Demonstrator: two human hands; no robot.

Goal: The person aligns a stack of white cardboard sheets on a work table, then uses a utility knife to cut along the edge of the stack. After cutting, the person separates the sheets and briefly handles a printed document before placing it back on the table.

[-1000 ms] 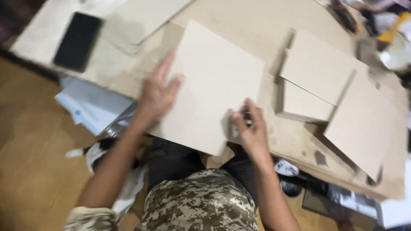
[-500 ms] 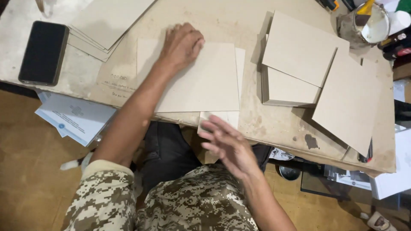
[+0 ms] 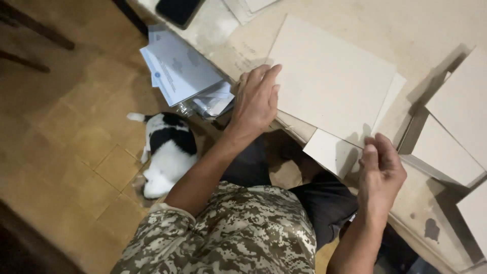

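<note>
Printed papers and a dark phone at the table's near-left edge

A black phone (image 3: 178, 9) with its dark, unlit screen is seen at the top edge, lying flat on the table (image 3: 446, 30) and partly cut off by the frame. Just below it, a fanned stack of white printed sheets (image 3: 177, 71) with a small blue round emblem is seen overhanging the table edge. No packages or signs are shown.

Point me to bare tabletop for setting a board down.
Bare strip: upper tabletop, between the large board and the right-hand boards. Crowded: near edge, with left hand, right hand and small board.
</note>
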